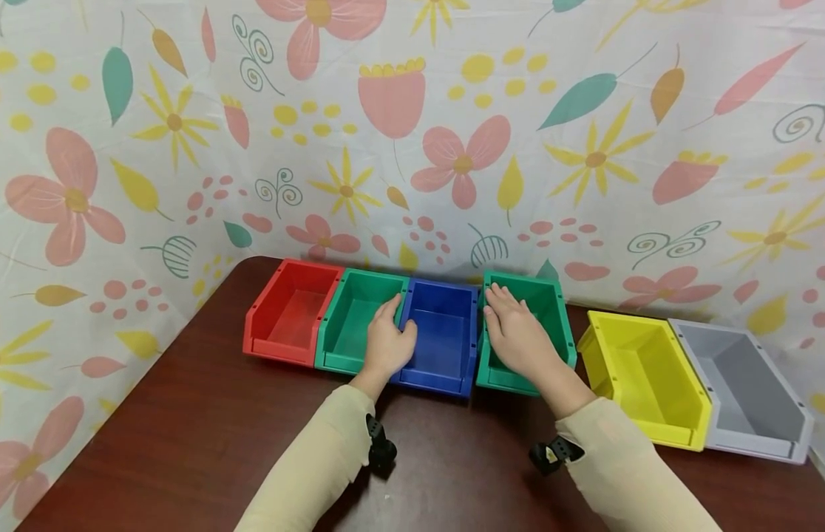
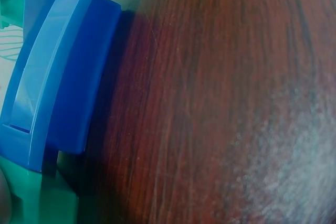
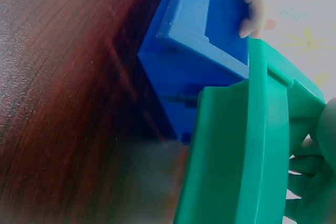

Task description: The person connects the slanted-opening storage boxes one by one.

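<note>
My left hand (image 1: 389,346) straddles the adjoining walls of the left green bin (image 1: 351,360) and the blue bin (image 1: 439,343). Its straight fingers lie along the green side, while the thumb reaches over into the blue one. Inside the right green bin (image 1: 548,299), my right hand (image 1: 519,336) rests with extended fingers against the left wall. A narrow gap separates this bin from the blue bin. Seen from the right wrist, the green bin (image 3: 268,145) stands close beside the blue bin (image 3: 194,40), with part of the hand behind its wall.
A red bin (image 1: 293,307) adjoins the left green one. To the right, a yellow bin (image 1: 642,369) and a grey bin (image 1: 752,377) stand side by side, slightly turned. All are on a dark wooden table (image 1: 186,436), with a floral cloth (image 1: 466,89) hanging behind.
</note>
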Available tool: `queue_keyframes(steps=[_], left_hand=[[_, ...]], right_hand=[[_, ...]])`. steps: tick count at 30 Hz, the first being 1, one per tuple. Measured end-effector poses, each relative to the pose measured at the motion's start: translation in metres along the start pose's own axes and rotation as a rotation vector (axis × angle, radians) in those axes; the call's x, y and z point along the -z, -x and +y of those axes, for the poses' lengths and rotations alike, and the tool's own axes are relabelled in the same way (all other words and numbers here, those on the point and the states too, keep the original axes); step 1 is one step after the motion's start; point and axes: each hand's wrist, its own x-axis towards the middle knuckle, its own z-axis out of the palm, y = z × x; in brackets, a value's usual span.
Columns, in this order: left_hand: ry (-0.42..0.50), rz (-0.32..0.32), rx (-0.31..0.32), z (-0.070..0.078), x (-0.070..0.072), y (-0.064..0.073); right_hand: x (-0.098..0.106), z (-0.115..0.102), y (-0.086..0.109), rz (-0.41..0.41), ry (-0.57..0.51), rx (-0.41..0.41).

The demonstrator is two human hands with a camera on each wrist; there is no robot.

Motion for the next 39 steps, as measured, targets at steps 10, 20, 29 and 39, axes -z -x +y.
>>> queue_keyframes(steps=[10, 20, 29, 39], left_hand=[[0.003, 0.004, 0.005, -0.001, -0.001, 0.0], [0.006, 0.001, -0.005, -0.001, 0.0, 0.0], [0.021, -0.003, -0.004, 0.0, 0.001, -0.003], [0.019, 0.003, 0.005, 0.0, 0.0, 0.0]], right_hand=[[-0.001, -0.001, -0.002, -0.028, 0.031, -0.005], [-0.006, 0.0, 0.0, -0.041, 0.03, -0.016], [-0.012, 0.003, -0.001, -0.048, 0.07, -0.021], [-0.022, 0.006, 0.003, -0.07, 0.047, -0.056]])
